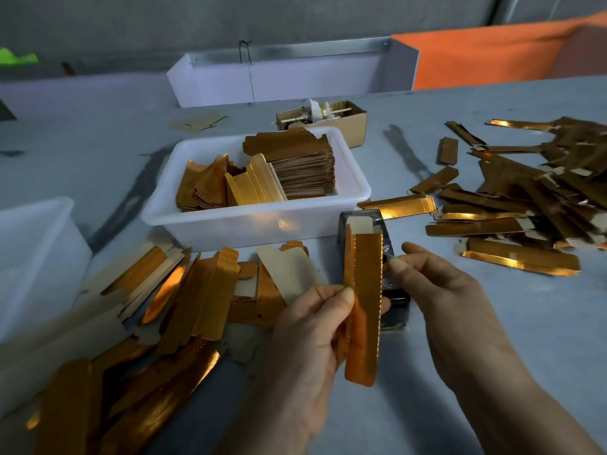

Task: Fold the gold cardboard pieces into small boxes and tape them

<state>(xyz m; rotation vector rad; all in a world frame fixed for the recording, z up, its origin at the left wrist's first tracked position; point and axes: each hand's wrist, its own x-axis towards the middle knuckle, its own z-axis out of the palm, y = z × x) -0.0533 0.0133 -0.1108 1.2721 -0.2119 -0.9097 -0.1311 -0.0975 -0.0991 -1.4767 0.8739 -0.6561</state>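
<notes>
My left hand (315, 326) grips a long gold cardboard piece (364, 307), folded lengthwise and held upright, thumb on its front. Just right of it, my right hand (430, 280) pinches what looks like a strip of clear tape (387, 262) at the piece's right edge, thumb against forefinger. Behind the piece stands a dark tape dispenser (395, 297), partly hidden. Loose flat gold pieces (184, 300) lie in a heap at the left. Folded gold boxes (522, 205) are piled at the right.
A white plastic tub (256, 218) with stacked gold pieces sits in the middle of the grey table. Another white tub (36, 257) stands at the left edge. A small brown carton (354, 126) with odds and ends is behind the tub.
</notes>
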